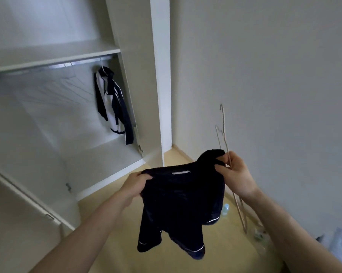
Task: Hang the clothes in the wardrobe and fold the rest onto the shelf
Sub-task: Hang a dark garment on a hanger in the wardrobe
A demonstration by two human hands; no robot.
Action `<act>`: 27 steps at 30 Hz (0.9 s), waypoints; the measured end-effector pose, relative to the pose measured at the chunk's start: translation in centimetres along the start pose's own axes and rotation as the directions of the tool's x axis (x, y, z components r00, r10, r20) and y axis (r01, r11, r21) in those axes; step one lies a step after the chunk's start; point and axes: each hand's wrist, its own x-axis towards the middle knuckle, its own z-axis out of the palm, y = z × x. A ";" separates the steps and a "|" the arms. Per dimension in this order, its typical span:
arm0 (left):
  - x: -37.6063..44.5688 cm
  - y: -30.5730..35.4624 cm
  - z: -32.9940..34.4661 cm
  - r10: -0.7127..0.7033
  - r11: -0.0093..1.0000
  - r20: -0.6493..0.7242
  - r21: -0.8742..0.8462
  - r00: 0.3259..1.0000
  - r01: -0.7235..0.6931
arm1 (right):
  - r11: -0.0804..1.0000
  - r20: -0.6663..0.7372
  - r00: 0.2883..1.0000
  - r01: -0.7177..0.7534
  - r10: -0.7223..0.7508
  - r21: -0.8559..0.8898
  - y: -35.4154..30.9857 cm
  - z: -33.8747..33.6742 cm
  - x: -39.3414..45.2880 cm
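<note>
With left hand (138,184) and right hand (235,174) fingers gripping the dark garment (182,203), right also pinching the hanger (225,142), thread it into the collar before carrying toward the rail (67,65) at ten o'clock.

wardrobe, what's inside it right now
Inside the wardrobe, one dark-and-white jacket hangs at the right end of the rail, beside some bare hangers, blurred. The shelf above shows nothing; its back is out of sight.

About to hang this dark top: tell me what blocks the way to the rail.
Nothing visible does. The wardrobe door is open, and the rail has free space left of the hanging jacket. Both hands hold the dark top in front.
</note>
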 end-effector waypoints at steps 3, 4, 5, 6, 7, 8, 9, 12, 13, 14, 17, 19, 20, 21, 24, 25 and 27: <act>-0.2 2.5 -2.8 -0.026 0.997 0.076 -0.074 0.997 0.032 | 0.997 0.018 0.997 -0.075 0.074 0.022 0.8 1.0 0.5; -0.1 3.3 -3.6 -0.009 0.995 0.099 -0.101 0.995 0.019 | 0.996 0.019 0.996 -0.085 0.085 0.027 0.7 1.4 0.5; -0.1 4.1 -4.4 0.022 0.994 0.109 -0.113 0.994 -0.010 | 0.996 0.017 0.996 -0.083 0.083 0.027 0.4 1.8 0.4; 0.1 4.7 -5.0 0.066 0.994 0.108 -0.091 0.992 -0.056 | 0.997 0.027 0.997 -0.076 0.075 0.033 -0.1 2.2 0.3; 0.2 5.1 -5.6 0.118 0.993 0.100 -0.039 0.988 -0.115 | 0.996 0.058 0.996 -0.073 0.070 0.044 -0.8 2.6 0.1; 0.4 5.5 -6.1 0.175 0.984 0.097 0.023 0.980 -0.179 | 0.997 0.102 0.993 -0.071 0.066 0.042 -1.6 3.1 -0.1; 0.6 5.6 -6.5 0.219 0.970 0.104 0.081 0.970 -0.227 | 0.998 0.150 0.987 -0.062 0.058 0.022 -2.2 3.6 -0.3; 1.5 5.5 -8.3 0.264 0.936 0.114 0.208 0.958 -0.282 | 0.991 0.227 0.973 0.057 -0.028 -0.123 -3.5 4.7 -0.6; 1.9 5.3 -9.0 0.264 0.929 0.098 0.242 0.960 -0.280 | 0.968 0.233 0.971 0.112 -0.059 -0.222 -3.7 5.0 -0.6; 2.3 5.1 -9.7 0.266 0.923 0.085 0.266 0.960 -0.279 | 0.933 0.230 0.970 0.150 -0.075 -0.328 -4.0 5.2 -0.8; 3.3 4.4 -11.8 0.264 0.912 0.045 0.313 0.963 -0.265 | 0.888 0.196 0.975 0.182 -0.107 -0.422 -4.9 6.0 -1.4; 3.9 3.7 -13.2 0.249 0.914 0.006 0.328 0.968 -0.237 | 0.890 0.186 0.974 0.194 -0.126 -0.413 -5.8 6.7 -1.8; 4.1 3.3 -14.0 0.242 0.916 -0.011 0.334 0.970 -0.224 | 0.890 0.185 0.974 0.195 -0.128 -0.413 -6.1 7.1 -1.9; 4.5 3.0 -14.7 0.232 0.917 -0.024 0.337 0.972 -0.211 | 0.889 0.182 0.975 0.191 -0.125 -0.417 -6.4 7.5 -1.9; 5.4 2.3 -16.8 0.226 0.923 -0.068 0.333 0.972 -0.191 | 0.880 0.172 0.978 0.184 -0.118 -0.438 -7.0 8.6 -1.7; 5.4 2.4 -17.4 0.232 0.921 -0.080 0.339 0.969 -0.193 | 0.879 0.170 0.978 0.185 -0.121 -0.440 -7.2 9.0 -1.6; 5.6 2.5 -18.5 0.254 0.912 -0.100 0.356 0.962 -0.204 | 0.879 0.165 0.978 0.192 -0.131 -0.437 -7.5 9.6 -1.4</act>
